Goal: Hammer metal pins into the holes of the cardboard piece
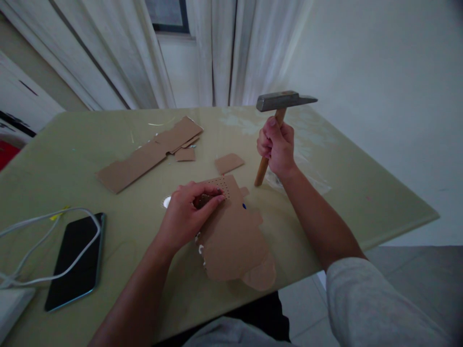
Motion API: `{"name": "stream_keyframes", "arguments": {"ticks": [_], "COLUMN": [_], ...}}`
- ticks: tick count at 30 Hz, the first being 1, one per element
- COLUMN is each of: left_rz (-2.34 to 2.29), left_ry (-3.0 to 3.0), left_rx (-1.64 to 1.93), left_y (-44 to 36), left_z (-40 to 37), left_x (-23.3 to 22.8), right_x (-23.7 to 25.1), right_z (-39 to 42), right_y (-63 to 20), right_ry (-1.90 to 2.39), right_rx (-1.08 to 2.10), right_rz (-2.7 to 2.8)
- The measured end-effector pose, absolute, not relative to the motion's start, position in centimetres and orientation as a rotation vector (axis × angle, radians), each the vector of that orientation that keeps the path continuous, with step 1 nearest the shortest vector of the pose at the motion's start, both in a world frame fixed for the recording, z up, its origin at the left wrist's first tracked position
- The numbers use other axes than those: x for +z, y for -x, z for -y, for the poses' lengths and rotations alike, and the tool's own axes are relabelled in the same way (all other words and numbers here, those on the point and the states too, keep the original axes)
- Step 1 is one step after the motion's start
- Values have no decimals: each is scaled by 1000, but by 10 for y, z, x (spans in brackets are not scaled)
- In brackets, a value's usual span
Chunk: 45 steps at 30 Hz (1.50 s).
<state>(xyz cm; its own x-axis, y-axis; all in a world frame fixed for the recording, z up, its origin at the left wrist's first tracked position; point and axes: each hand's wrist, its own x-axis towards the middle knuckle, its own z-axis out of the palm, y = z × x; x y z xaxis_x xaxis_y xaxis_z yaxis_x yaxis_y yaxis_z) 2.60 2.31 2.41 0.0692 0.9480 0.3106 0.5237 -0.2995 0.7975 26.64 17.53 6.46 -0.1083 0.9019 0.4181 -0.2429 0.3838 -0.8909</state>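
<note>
cable: one white lead, slack and soft, looping across the phone at the left edge of the desk
phone: one, dark and face up, flat on the desk near its left side, well apart from the cardboard work
long cardboard strip: one, lying flat toward the back of the desk, with two small offcuts touching or just beside its right end; I cannot tell whether more lie under it
left hand: fingers closed narrow on something small, pinched at the dotted end of the punched cardboard; what is pinched is too small to make out
punched cardboard: one cut-out sheet, flat on the desk at its front edge, its lower lobe overhanging; rows of small holes at its far end; it looks light, thin and easy to bend or crease, so it is best held by pressing it flat near the holes
loose cardboard piece: one, alone, between the strip and the hammer
hammer: one, steel head, wooden handle; head-heavy and stiff, and held high up near the head it should swing short and controlled
right hand: fingers wrapped tight round the upper handle, hammer upright, handle end on or just above the desk
</note>
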Motion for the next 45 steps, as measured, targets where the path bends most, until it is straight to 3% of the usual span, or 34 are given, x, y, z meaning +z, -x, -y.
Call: {"name": "stream_keyframes", "arguments": {"ticks": [45], "left_rz": [-1408], "left_ry": [-1959], "left_rx": [1100], "left_y": [-28], "left_z": [-22], "left_x": [30], "right_x": [70], "right_z": [-169], "right_y": [-263], "right_ry": [685], "right_rx": [1070], "right_rz": [1303]}}
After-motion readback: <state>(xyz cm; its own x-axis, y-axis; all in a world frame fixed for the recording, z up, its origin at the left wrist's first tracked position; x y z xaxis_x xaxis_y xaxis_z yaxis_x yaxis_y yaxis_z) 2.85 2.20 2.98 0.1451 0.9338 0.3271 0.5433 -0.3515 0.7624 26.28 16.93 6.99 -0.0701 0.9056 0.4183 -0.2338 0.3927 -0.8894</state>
